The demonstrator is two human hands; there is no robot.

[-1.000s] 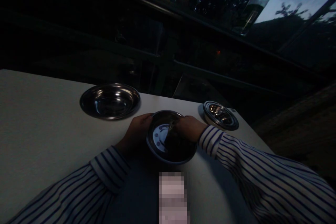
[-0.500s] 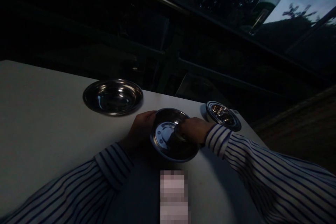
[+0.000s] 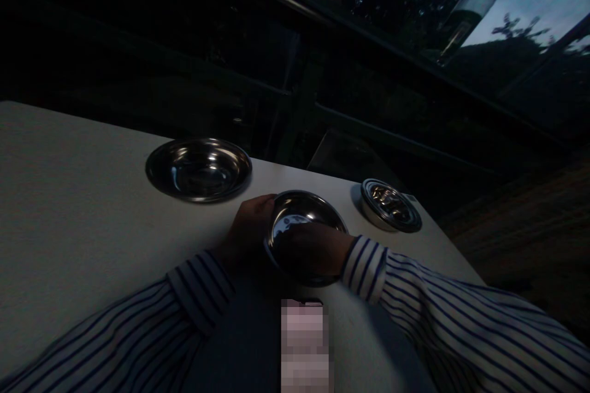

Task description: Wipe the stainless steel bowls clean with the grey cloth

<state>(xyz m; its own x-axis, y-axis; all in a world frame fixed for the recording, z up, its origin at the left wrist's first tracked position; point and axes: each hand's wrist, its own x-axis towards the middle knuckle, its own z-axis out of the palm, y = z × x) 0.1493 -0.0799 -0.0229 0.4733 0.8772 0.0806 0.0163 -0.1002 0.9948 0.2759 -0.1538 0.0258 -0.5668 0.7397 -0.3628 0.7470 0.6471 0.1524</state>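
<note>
A shiny metal bowl [image 3: 316,204] is tilted up in front of me, its inside facing me. My left hand [image 3: 251,220] grips it at the left rim, thumb along the edge and the other fingers hidden beneath. Inside the bowl is my right hand [image 3: 318,249], back of the hand upward and fingers curled against the inner wall. Deep shadow hides the fingertips, so I cannot make out what they hold, if anything.
On the white table [image 3: 83,196], a wide metal basin [image 3: 198,172] lies at the far left edge. Stacked metal dishes [image 3: 391,206] stand at the right. A bottle [image 3: 470,9] stands by the window beyond. A pixelated patch [image 3: 305,344] covers the bottom middle.
My right hand has moved left and slightly down inside the bowl, now covering more of its middle. My left hand keeps its grip on the rim.
</note>
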